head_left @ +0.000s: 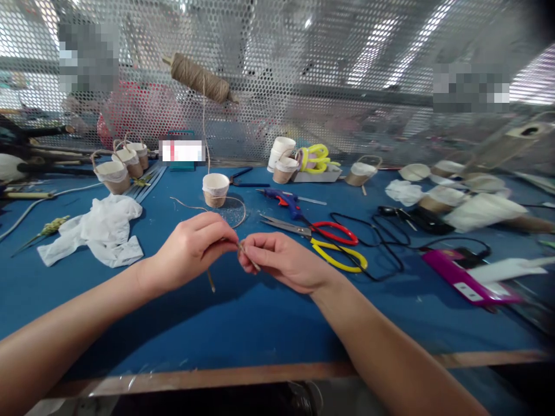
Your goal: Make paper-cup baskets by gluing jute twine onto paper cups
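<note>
My left hand (191, 248) and my right hand (284, 260) meet above the blue table (243, 323), both pinching a short piece of brown twine (243, 249). One end of the twine hangs down below my left hand. Behind the hands stands a small paper cup (215, 189) with twine wrapped round its lower half. A strand of twine runs up from it to the twine spool (200, 78) hanging on the perforated metal screen.
Yellow and red scissors (329, 240) and a blue glue gun (284, 200) lie right of my hands. A white cloth (102, 228) lies at left. Finished cup baskets (119, 167) stand at back left, more cups (281, 156) at back, a pink box (466, 280) at right.
</note>
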The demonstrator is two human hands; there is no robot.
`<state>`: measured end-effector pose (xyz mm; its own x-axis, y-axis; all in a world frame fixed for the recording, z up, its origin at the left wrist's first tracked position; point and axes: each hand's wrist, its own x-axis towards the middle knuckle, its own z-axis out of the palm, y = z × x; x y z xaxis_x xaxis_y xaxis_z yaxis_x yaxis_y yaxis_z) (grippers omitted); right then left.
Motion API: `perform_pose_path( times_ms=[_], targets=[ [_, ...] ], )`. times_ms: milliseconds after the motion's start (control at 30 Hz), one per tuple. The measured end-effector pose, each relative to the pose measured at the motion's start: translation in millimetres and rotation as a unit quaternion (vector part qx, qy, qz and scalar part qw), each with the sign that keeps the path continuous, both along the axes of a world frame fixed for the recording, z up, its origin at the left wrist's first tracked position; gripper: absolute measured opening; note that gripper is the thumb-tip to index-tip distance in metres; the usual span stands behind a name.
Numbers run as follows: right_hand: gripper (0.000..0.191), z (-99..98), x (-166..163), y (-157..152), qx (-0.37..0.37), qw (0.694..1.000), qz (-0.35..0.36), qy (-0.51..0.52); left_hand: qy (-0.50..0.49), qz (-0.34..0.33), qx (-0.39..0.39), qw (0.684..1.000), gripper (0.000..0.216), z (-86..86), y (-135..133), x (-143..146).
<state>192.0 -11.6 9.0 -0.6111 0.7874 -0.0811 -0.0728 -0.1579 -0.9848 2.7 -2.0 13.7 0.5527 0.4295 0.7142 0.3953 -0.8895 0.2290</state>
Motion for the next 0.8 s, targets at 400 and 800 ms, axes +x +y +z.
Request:
perform_pose_path(
  times_ms=[400,800],
  targets=[
    [0.015,-1.7,-3.3,-0.6,-0.030,0.999,0.002,0.015,0.077,-0.025,0.093,0.992,0.014,3.4,-1.2,-3.2],
    [0.019,-0.1,-1.9,0.0,-0.086,0.996,0.007,0.038,0.056,-0.014,0.063,0.996,0.015,-1.9,-3.4,-1.7]
  ],
)
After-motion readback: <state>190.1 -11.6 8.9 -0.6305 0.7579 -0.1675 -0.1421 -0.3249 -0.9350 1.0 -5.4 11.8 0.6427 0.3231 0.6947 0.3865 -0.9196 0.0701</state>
